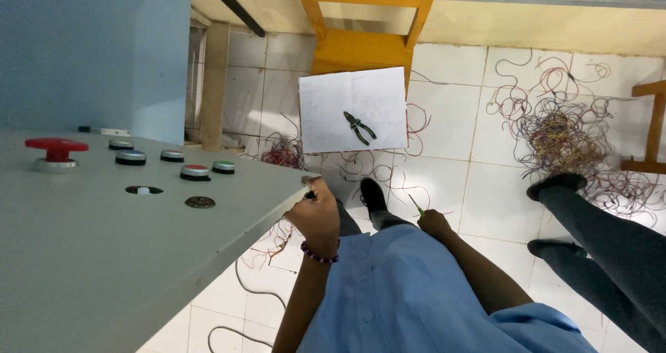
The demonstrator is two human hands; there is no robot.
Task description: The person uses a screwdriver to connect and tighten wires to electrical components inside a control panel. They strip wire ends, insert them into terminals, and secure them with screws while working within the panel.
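My left grip [318, 211] is curled shut on the grey panel [104, 256] at its right corner. Right grip [433, 222] pinches a thin green tool [416, 204], just above my lap. Pliers [359, 127] lie on paper [333, 110].

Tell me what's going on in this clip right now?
A person in a blue shirt stands beside a grey control panel door fitted with push buttons and a red mushroom button. Their left hand grips the door's corner edge; their right hand holds a thin green tool. Pliers lie on a paper sheet on the tiled floor, among tangled wire offcuts. Another person's legs stand nearby.
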